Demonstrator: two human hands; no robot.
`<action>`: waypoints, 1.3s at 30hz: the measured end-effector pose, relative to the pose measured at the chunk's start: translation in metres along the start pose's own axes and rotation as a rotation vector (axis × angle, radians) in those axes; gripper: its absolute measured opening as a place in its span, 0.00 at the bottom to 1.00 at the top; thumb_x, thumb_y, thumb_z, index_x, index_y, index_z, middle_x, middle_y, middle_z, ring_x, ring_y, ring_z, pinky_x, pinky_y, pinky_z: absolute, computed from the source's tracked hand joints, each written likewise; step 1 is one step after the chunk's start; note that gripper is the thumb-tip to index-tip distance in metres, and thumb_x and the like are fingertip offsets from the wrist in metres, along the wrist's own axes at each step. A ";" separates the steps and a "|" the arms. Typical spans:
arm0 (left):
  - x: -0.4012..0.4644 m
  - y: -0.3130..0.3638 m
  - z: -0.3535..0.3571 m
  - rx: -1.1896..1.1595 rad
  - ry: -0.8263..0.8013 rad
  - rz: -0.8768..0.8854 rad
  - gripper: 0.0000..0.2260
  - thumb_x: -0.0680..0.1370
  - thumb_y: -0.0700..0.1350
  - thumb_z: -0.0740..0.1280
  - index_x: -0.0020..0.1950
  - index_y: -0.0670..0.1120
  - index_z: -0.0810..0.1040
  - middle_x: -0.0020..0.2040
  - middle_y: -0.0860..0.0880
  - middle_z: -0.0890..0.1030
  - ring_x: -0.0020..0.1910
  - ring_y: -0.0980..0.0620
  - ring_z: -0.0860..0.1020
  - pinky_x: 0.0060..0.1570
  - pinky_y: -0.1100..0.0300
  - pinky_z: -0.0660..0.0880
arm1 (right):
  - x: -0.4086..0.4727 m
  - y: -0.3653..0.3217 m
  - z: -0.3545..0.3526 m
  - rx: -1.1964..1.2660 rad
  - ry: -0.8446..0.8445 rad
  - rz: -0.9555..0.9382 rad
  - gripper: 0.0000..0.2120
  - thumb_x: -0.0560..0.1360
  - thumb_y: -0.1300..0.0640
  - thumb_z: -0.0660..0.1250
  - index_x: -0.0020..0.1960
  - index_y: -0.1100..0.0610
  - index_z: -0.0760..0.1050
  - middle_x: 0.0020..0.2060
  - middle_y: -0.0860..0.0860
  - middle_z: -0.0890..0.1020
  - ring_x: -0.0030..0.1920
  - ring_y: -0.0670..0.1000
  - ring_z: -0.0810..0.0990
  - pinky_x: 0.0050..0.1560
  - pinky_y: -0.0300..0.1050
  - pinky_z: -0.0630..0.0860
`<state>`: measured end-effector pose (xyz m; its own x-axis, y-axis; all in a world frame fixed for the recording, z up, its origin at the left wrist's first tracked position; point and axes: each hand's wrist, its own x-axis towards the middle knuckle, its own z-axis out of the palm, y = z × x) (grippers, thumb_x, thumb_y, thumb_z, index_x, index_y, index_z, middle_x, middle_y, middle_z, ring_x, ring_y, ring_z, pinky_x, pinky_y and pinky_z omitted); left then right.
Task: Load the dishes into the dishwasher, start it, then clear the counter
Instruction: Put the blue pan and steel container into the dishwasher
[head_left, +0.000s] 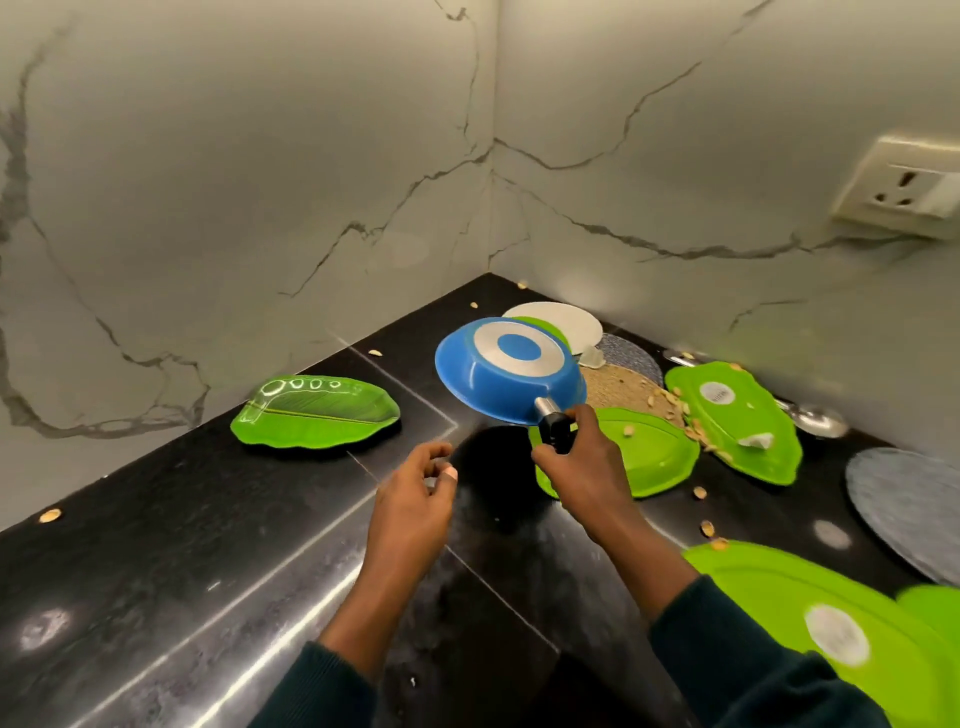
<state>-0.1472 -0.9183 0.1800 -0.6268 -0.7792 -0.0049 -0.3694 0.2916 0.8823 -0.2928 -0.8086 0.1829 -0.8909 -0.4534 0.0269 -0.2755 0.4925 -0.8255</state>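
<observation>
right hand (582, 467) grip round upturned blue pan's (509, 371) handle (555, 432)

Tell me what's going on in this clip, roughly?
A person is clearing a messy black counter. Their right hand holds a blue pan by its black handle, lifted and tipped so its underside faces the camera. The left hand hovers beside it, fingers loosely curled, holding nothing. Green leaf-shaped plates and round mats lie around, with nut shells scattered among them. No dishwasher is in view.
</observation>
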 end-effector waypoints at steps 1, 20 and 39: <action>-0.008 0.000 0.001 -0.005 -0.017 0.018 0.10 0.79 0.46 0.64 0.59 0.55 0.75 0.51 0.53 0.81 0.46 0.55 0.80 0.46 0.58 0.77 | -0.013 0.002 -0.005 -0.001 0.019 0.006 0.17 0.70 0.56 0.69 0.56 0.53 0.68 0.46 0.54 0.80 0.44 0.55 0.77 0.38 0.44 0.67; -0.234 0.022 0.072 0.024 -0.621 0.359 0.12 0.78 0.43 0.64 0.61 0.49 0.76 0.50 0.52 0.81 0.47 0.55 0.79 0.47 0.65 0.71 | -0.329 0.083 -0.118 0.001 0.569 0.297 0.19 0.69 0.57 0.72 0.57 0.53 0.71 0.43 0.50 0.78 0.43 0.52 0.77 0.37 0.37 0.64; -0.545 0.064 0.208 0.162 -1.271 0.652 0.10 0.79 0.40 0.60 0.58 0.47 0.75 0.50 0.50 0.81 0.48 0.48 0.80 0.47 0.55 0.75 | -0.645 0.189 -0.243 0.035 1.089 0.675 0.13 0.73 0.58 0.70 0.53 0.49 0.69 0.39 0.44 0.78 0.40 0.40 0.76 0.37 0.36 0.70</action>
<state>0.0283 -0.3596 0.1409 -0.8561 0.5043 -0.1135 0.1983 0.5231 0.8289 0.1426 -0.2428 0.1464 -0.6883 0.7248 0.0303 0.3395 0.3588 -0.8695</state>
